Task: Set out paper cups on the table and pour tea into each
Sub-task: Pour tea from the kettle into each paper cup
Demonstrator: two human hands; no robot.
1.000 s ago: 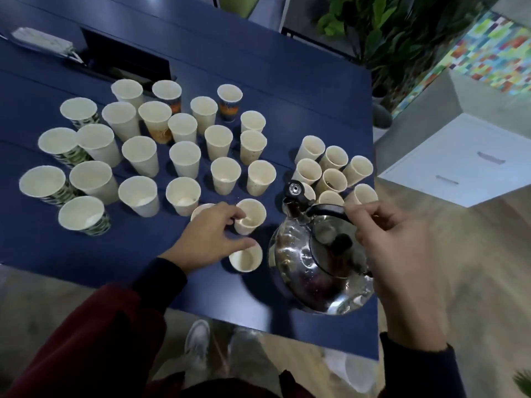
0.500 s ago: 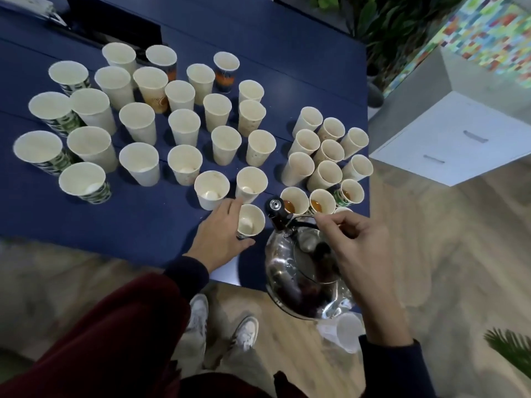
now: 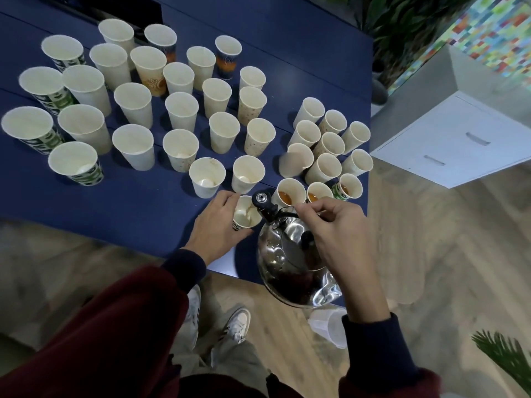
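Several paper cups stand on the dark blue table (image 3: 138, 208), most with nothing in them. Three cups near the right edge hold amber tea, one being the tea cup (image 3: 290, 191). My left hand (image 3: 217, 226) grips a small paper cup (image 3: 246, 215) near the table's front edge. My right hand (image 3: 336, 237) holds the handle of a shiny steel kettle (image 3: 290, 268), which hangs over the front edge. Its black spout (image 3: 262, 201) sits just right of the held cup's rim. No stream of tea is visible.
A white drawer cabinet (image 3: 448, 139) stands to the right of the table, with green plants behind it and a leaf at the lower right. A clear plastic cup (image 3: 330, 326) lies on the wooden floor below the kettle. My shoes show beneath the table edge.
The view has shifted back and down, so the table sits higher in frame. My left hand keeps hold of the small cup, and the kettle spout has come closer to it.
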